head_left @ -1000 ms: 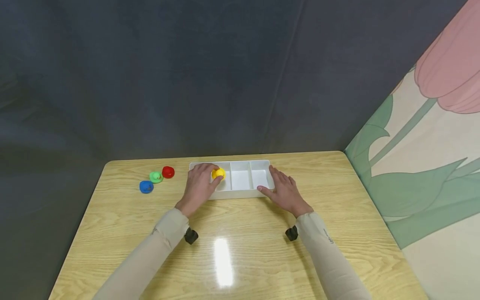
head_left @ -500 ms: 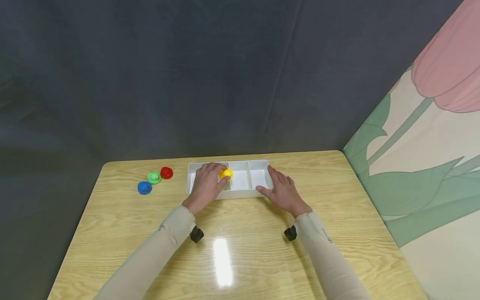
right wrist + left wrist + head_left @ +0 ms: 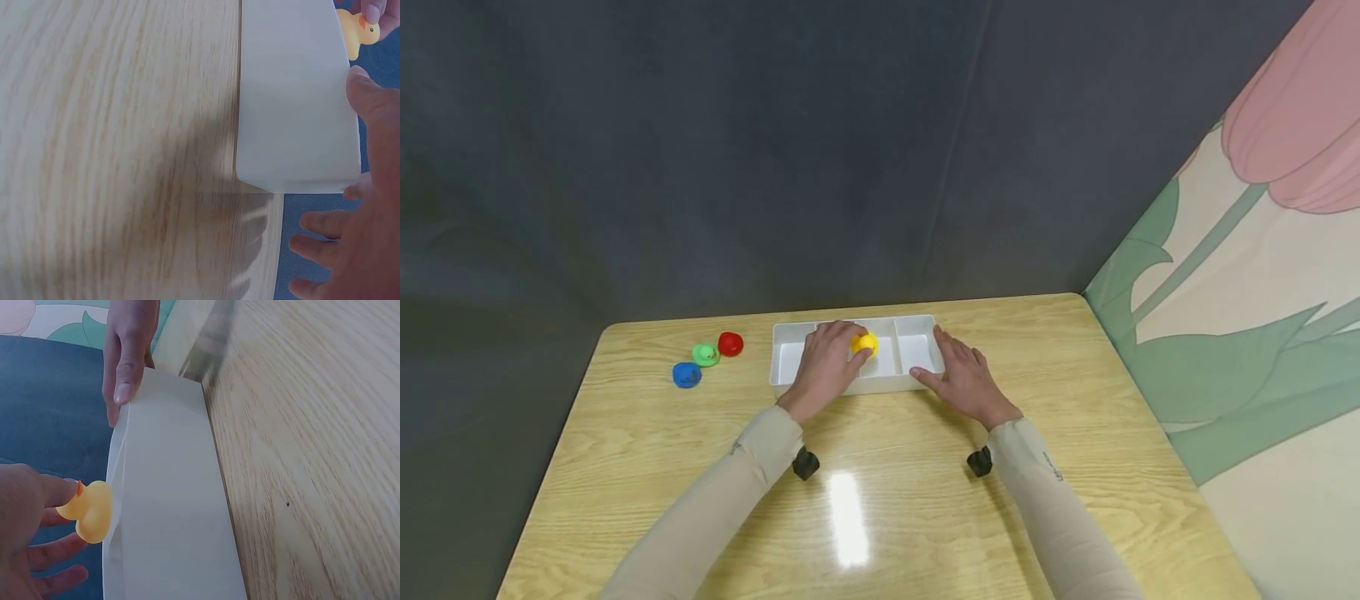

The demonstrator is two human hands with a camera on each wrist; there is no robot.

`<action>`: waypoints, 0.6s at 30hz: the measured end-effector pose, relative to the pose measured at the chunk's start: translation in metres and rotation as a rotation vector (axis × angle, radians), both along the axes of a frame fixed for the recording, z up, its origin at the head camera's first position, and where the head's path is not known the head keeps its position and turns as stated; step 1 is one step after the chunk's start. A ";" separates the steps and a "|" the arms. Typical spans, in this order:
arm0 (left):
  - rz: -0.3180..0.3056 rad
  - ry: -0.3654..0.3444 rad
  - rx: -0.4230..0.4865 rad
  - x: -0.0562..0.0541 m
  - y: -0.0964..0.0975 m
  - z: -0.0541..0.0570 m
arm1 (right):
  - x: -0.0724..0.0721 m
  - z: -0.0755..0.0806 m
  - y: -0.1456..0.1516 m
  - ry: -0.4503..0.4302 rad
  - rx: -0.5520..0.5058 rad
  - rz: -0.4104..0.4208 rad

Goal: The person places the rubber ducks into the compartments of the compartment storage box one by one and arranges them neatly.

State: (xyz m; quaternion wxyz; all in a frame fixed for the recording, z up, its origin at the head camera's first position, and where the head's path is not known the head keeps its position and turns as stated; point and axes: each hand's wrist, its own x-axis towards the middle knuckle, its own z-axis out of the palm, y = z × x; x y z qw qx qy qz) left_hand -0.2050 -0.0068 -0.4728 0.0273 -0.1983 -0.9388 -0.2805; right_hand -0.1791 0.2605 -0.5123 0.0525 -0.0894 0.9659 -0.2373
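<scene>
My left hand point(image 3: 827, 364) pinches a yellow rubber duck point(image 3: 868, 343) between thumb and fingers. In the left wrist view the duck point(image 3: 95, 519) is held at the tray's rim, its lower edge close to it; whether they touch I cannot tell. The white divided tray point(image 3: 887, 384) lies below, and the duck is over the compartment just left of the rightmost one. At the tray's right end is my right hand point(image 3: 967, 383), thumb by the near rim. In the right wrist view its fingers point(image 3: 325, 250) are spread past the tray's end. My left hand hides part of the tray.
A red duck-like toy point(image 3: 731, 343), a green duck point(image 3: 705, 355) and a blue duck-like toy point(image 3: 687, 374) sit on the wooden table point(image 3: 910, 517) left of the tray. A dark curtain point(image 3: 775, 167) hangs behind the far edge. A flower-patterned cloth point(image 3: 1225, 367) borders the right side.
My left hand has carried the yellow duck rightward over the tray, from a left compartment to the one beside the rightmost. The right hand has stayed at the tray's right end.
</scene>
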 end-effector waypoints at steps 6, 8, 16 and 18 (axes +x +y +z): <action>-0.019 -0.018 -0.005 -0.001 0.012 0.001 | -0.001 0.001 -0.001 -0.006 0.007 -0.001; -0.025 -0.019 -0.012 -0.002 0.016 0.002 | -0.001 0.000 -0.001 -0.004 0.009 -0.003; -0.042 -0.019 -0.002 -0.002 0.031 0.004 | -0.001 0.002 -0.002 -0.003 0.022 0.000; -0.046 -0.018 0.005 -0.002 0.034 0.003 | -0.001 0.002 -0.002 -0.007 0.022 0.002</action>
